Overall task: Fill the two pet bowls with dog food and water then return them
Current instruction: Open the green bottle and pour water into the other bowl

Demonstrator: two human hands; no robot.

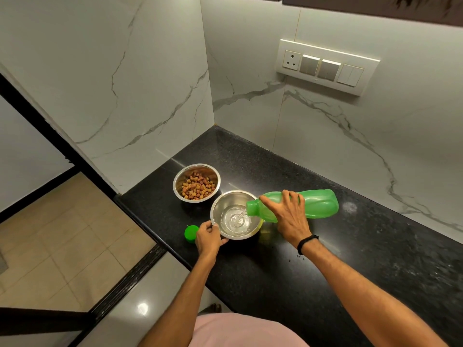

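Observation:
Two steel pet bowls stand on the black counter (275,266). The far bowl (178,182) holds brown dog food pieces. The near bowl (223,201) has some water in its bottom, and a thin stream falls into it from a green plastic bottle (318,204). My right hand (288,216) grips that bottle around its neck end and holds it tipped on its side, mouth over the bowl. My left hand (209,237) grips the near bowl's rim at its front left. The bottle's green cap (191,232) lies on the counter just left of my left hand.
White marble walls meet in a corner behind the bowls. A switch panel (325,66) is on the right wall. The counter's left edge drops to a tiled floor (62,241), with a black door frame (37,113) beyond. The counter extends to the right.

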